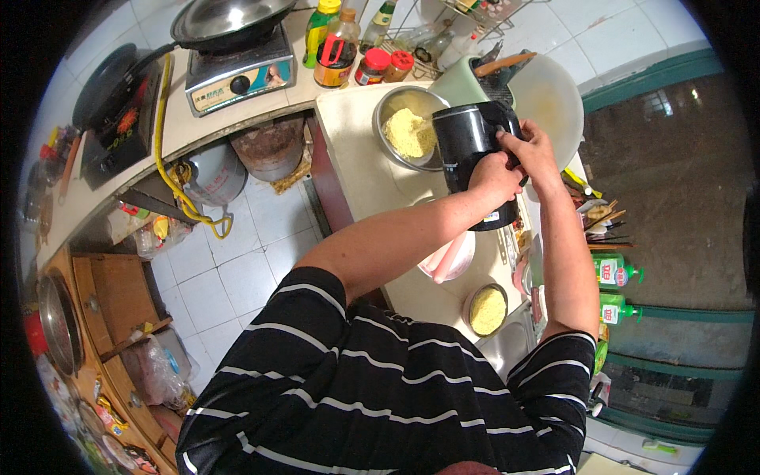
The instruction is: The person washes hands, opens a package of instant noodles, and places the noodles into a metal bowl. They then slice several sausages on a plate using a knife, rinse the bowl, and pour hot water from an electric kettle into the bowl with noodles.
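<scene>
Both my hands are on a black electric kettle (466, 145), tipped on its side with its spout end at the rim of a steel bowl (380, 145). My right hand (534, 153) grips the handle, its thumb along the top. Lower on the same handle, my left hand (497, 177) is closed beside the right. Yellow flour or meal (409, 133) lies heaped in the steel bowl. A pale streak by the spout may be water; I cannot tell. Nearer me stands a smaller bowl of yellow meal (488, 312). Partly under my left forearm is a white bowl with a long pink object (445, 261).
A green knife block (454, 83) and a large translucent basin (558, 107) stand behind the kettle. Sauce bottles (338, 53) and red-lidded jars (373, 64) line the back. A lidded wok (231, 21) sits on a gas stove (240, 80). Green pump bottles (611, 270) stand at right.
</scene>
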`<state>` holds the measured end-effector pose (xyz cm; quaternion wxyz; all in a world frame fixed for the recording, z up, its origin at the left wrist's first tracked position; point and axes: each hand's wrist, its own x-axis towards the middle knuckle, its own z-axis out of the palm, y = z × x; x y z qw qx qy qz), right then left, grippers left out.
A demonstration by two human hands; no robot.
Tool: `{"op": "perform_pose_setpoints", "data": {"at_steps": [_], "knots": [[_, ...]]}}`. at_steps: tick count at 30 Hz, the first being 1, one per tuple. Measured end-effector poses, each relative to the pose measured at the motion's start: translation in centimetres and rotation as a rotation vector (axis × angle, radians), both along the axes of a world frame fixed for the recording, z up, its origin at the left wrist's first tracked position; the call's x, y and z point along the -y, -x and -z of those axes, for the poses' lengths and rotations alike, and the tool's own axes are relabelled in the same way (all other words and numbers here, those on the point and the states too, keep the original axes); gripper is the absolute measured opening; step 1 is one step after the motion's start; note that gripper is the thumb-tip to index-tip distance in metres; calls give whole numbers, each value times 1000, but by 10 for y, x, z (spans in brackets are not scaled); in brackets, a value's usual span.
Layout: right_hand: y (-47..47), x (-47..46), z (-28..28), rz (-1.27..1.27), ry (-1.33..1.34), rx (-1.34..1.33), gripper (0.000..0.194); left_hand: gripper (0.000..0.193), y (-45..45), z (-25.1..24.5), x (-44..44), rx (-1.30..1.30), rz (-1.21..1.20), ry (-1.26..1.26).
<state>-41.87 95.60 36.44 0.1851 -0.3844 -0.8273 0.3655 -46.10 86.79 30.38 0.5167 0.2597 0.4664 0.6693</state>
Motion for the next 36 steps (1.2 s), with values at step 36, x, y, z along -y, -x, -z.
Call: {"op": "perform_pose_setpoints", "data": {"at_steps": [36], "knots": [[30,5,-16,5,152,-8,29,26,55,97,206,-370,34,-63]]}}
